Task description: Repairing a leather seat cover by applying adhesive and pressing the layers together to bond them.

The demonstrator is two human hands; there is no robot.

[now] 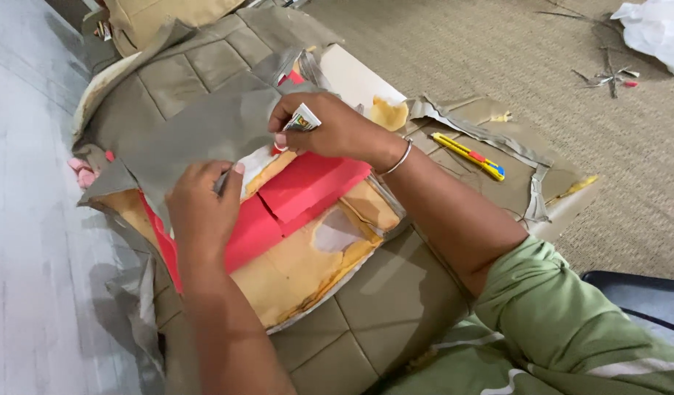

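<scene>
A worn tan seat cushion [384, 307] lies in front of me, its cover torn back over yellow foam [307, 267] and red foam pieces [307, 186]. My left hand [201, 208] pinches the edge of a grey fabric flap [205, 132] and holds it folded back. My right hand [333, 128] is closed on a small squeezed tube [302, 118], whose red tip rests at the white edge under the flap. A metal bangle [399, 159] sits on my right wrist.
A yellow utility knife [470, 156] lies on a tan cover piece [520, 183] to the right. Beige woven carpet [541, 66] lies beyond, with scraps [607, 77] and white plastic [659, 29] at top right. Pale floor boards [29, 219] run along the left.
</scene>
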